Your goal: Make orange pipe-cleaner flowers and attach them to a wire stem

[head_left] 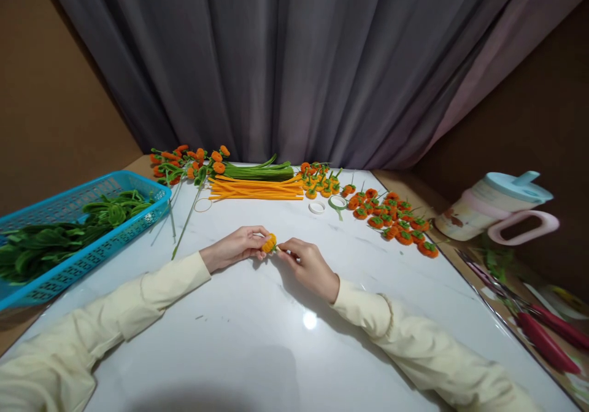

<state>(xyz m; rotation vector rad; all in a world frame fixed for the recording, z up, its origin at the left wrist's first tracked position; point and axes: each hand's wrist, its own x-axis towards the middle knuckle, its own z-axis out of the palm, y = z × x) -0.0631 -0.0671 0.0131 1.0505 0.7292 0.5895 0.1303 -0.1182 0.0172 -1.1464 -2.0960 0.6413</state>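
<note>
A small yellow-orange pipe-cleaner pumpkin (269, 244) with a green end is held between my hands above the white tabletop. The fingers of my left hand (240, 244) close round its left side. From the right, my right hand (309, 266) pinches at its green end, where a thin pale tip shows between the fingers. Beyond my hands lie a bundle of orange pipe cleaners (257, 188) and a bundle of green pipe cleaners (257, 172). Similar yellow pumpkins (327, 186) and orange pumpkins (386, 214) sit in rows to the right.
At the left stands a blue basket (99, 256) with green fuzzy leaves (110, 210). Stems with orange heads (218, 167) lie at the back left. A green tape roll (338, 202) and a white ring (317, 207) lie mid-table. A tumbler (483, 206) and red-handled pliers (545, 341) are at right.
</note>
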